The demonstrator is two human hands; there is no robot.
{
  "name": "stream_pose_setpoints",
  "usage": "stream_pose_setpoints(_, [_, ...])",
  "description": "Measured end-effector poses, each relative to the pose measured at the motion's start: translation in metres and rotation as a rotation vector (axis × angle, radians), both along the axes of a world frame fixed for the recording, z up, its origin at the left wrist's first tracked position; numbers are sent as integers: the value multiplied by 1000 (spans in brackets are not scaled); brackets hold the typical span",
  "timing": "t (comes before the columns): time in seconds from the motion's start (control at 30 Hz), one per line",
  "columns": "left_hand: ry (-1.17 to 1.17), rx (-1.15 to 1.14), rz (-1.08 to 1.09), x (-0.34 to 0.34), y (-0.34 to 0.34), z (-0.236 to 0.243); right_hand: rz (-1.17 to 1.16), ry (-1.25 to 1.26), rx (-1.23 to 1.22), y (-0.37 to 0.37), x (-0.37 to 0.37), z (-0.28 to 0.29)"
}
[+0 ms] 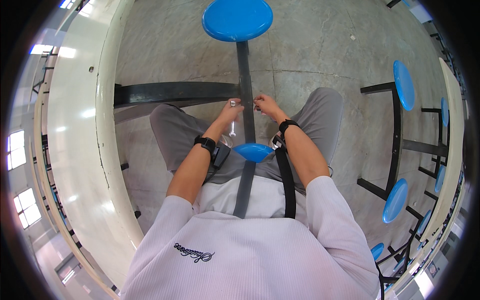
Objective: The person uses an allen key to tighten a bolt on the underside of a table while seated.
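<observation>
A black metal beam (244,75) runs from a round blue stool seat (237,19) back toward me, between my knees. Just left of it my left hand (230,112) is closed around a silver wrench (232,131); one end shows above the fingers and the other hangs below. On the beam's right side, my right hand (268,105) has its fingers pinched together close to the metal. Whatever those fingers hold is too small to make out. Part of a second blue seat (253,152) shows under me.
A black crossbar (175,93) joins the beam from the left, beneath a long cream tabletop (80,135). More blue stools (404,85) on black frames stand to the right beside another table (447,150). The floor (310,45) is grey concrete.
</observation>
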State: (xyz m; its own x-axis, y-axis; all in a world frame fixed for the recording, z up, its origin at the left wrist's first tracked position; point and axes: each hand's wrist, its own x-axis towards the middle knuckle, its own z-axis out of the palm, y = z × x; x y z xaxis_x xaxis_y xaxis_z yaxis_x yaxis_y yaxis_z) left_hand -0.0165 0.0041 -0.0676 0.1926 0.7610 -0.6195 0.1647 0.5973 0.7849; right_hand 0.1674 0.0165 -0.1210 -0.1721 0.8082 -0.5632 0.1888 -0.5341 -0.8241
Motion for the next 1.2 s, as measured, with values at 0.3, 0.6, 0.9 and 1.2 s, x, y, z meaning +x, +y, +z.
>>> stream_pose_setpoints(0.3, [5, -20, -8, 1, 0, 2, 18, -36, -23, 0, 0, -2])
stream_pose_setpoints(0.6, [109, -31, 77, 4, 5, -6, -23, -1, -57, 0, -1, 7])
stream_pose_setpoints(0.9, [168, -56, 140, -1, 9, -41, -23, 10, -52, -1, 1, 11])
stream_pose_setpoints(1.2, [148, -67, 145, -2, 13, -54, -48, -1, -83, 0, 0, 14])
